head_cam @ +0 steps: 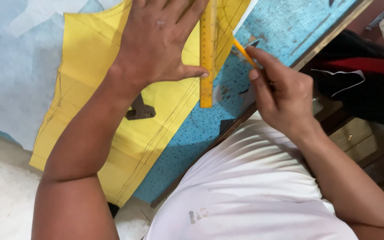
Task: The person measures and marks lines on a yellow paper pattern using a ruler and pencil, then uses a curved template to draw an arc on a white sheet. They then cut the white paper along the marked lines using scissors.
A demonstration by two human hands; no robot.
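Note:
My left hand (158,42) lies flat with spread fingers on a yellow paper pattern (90,66), and its thumb presses the side of a yellow ruler (207,58). The ruler lies lengthwise across the paper's right part. My right hand (281,89) grips a yellow pencil (244,52), whose tip points at the paper's edge next to the ruler. Thin pencil lines run across the yellow paper.
The paper rests on a blue speckled table top (285,26) with a wooden edge (316,49). Pale blue cloth (14,66) lies at the left. Dark and red fabric (361,75) sits beyond the table edge at the right, above wooden boards (356,138).

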